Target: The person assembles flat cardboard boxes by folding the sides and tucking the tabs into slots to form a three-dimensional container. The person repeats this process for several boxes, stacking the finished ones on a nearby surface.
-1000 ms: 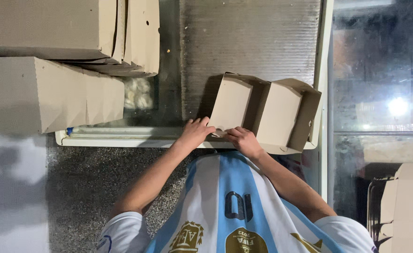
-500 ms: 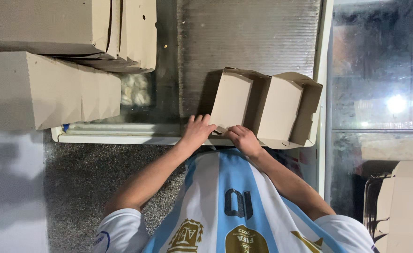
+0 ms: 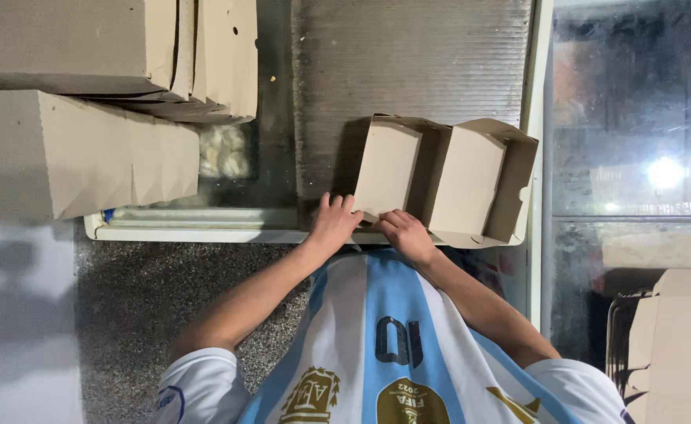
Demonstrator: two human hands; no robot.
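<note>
An open brown cardboard box [image 3: 471,177] with two joined halves lies on a ribbed metal counter [image 3: 408,63] in front of me. My left hand [image 3: 332,226] rests at the near left corner of the box, its fingers stretched against the left half's panel. Just to the right, my right hand [image 3: 405,234] is curled on the near edge of the box, where the two halves meet. Both forearms reach out over my blue and white striped shirt [image 3: 384,345].
Stacks of folded brown cardboard boxes [image 3: 110,102] fill the left of the counter, above a white rim [image 3: 196,234]. A glass pane [image 3: 636,141] stands to the right. More cardboard [image 3: 675,345] sits at the lower right, and a speckled floor [image 3: 133,298] lies below.
The box has opened a little wider and sits slightly lower in the view. Both hands stay at its near edge, the left fingers a bit more spread.
</note>
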